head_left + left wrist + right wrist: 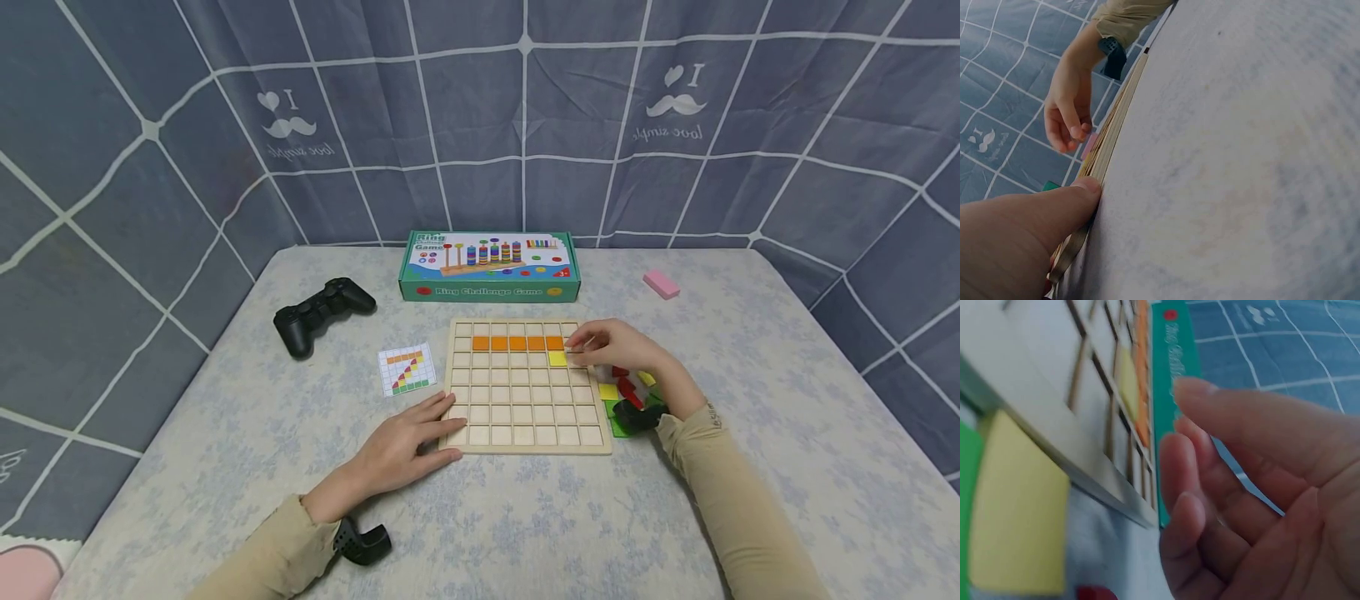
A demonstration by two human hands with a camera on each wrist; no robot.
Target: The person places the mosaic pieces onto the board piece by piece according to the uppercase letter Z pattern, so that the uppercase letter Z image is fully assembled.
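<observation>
A wooden grid board (525,452) lies on the table, with several orange squares (517,343) in its second row and one yellow square (557,358) below the rightmost. My left hand (397,446) rests on the board's left edge, fingers spread; its thumb (1066,209) touches the side. Over the board's right edge, my right hand (626,350) hovers beside the yellow square. In the right wrist view this hand (1254,487) has loosely bent fingers and nothing visible between them. Beneath it are loose yellow (608,392), red and green pieces, partly hidden by the wrist.
A card with a coloured grid pattern (407,369) lies left of the board. Behind the board stands a green game box (489,291). A black game controller (322,315) is at the back left, a pink block (662,284) at the back right.
</observation>
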